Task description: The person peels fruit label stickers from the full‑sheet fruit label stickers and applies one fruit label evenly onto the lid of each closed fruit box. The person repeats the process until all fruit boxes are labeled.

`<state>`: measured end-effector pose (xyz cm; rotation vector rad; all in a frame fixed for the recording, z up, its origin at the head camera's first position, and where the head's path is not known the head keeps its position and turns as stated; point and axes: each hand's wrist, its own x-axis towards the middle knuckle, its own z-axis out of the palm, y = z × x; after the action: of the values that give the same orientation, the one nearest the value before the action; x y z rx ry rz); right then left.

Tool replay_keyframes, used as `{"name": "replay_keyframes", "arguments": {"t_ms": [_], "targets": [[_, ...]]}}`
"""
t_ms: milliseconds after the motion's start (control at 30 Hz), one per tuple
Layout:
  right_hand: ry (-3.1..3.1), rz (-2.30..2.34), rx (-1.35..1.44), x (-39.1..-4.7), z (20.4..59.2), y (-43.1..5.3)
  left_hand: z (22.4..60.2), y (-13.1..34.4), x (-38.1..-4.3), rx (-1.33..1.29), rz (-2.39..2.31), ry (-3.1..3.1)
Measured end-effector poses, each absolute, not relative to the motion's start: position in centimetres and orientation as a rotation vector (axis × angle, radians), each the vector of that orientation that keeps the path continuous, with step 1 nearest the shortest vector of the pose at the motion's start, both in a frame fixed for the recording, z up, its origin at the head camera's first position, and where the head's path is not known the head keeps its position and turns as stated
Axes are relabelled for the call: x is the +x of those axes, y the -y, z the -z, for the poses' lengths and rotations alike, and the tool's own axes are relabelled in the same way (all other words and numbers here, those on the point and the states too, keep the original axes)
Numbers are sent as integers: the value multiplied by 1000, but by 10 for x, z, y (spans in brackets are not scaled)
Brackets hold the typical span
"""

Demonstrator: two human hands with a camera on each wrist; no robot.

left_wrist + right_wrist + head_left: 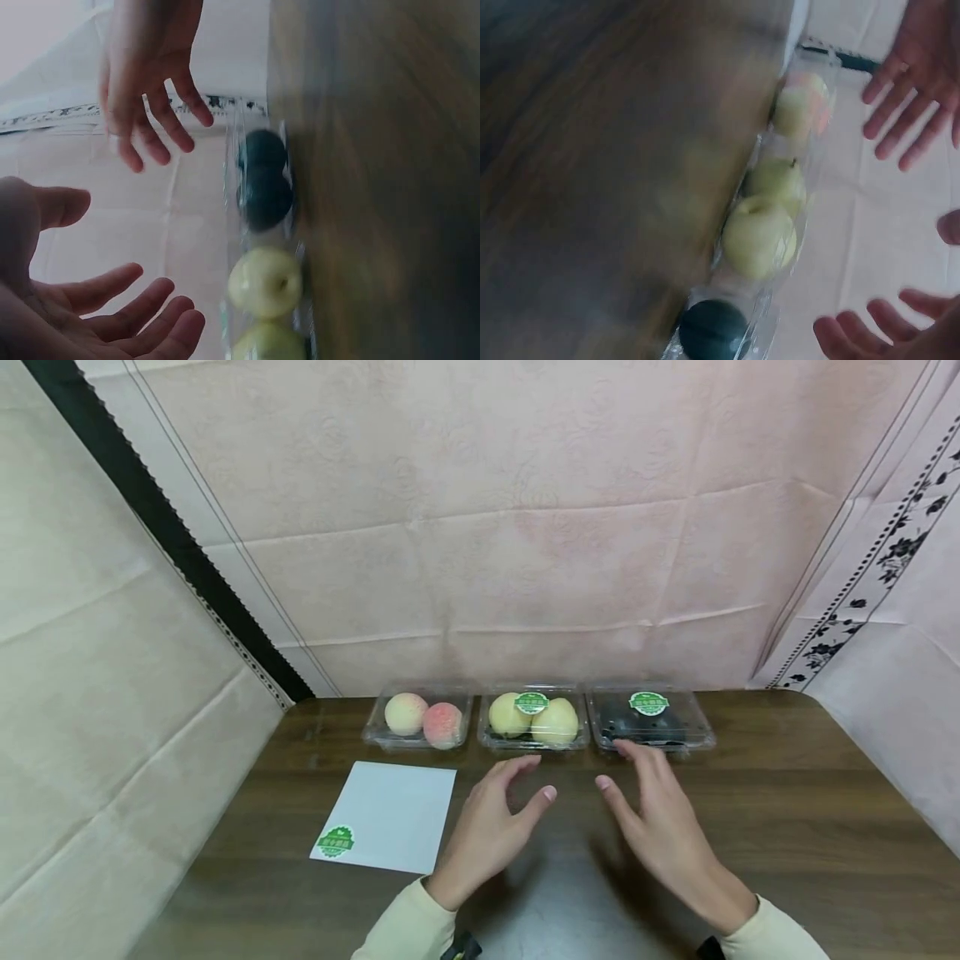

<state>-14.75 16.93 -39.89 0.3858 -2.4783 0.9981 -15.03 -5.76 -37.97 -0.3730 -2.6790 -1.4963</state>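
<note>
Both hands hover over the table with relaxed, spread fingers and hold nothing. My left hand (491, 827) is in front of the middle clear plastic box (487, 744), which contains two pale yellow-green pears (555, 722). Close to the front of the right clear box (701, 731) is my right hand (667, 831); its index fingertip overlaps that box in the head view. Dark, round fruits (265, 196) lie inside it. A green oval sticker (648, 703) is on the right box, and another green sticker (532, 702) on the middle one.
At the left of the row stands a clear box (390, 743) with two peaches (442, 725). A white sheet (390, 810) bearing a green sticker (335, 842) lies left of my left hand. Pale cloth (540, 568) hangs behind the wooden table (787, 793).
</note>
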Motion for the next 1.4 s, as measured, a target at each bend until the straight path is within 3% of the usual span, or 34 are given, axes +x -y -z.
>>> {"name": "replay_keyframes", "arguments": {"t_ms": [433, 767, 1100, 1400], "targets": [[2641, -1310, 475, -163, 408, -127, 396, 118, -166, -166, 1334, 2757], [2609, -1679, 332, -174, 414, -93, 404, 161, -176, 28, 1342, 2762], [2441, -1983, 192, -190, 419, -66, 401, 179, -203, 44, 1277, 2568], [2520, -2110, 383, -191, 424, -40, 403, 194, -214, 139, 1281, 2568]]}}
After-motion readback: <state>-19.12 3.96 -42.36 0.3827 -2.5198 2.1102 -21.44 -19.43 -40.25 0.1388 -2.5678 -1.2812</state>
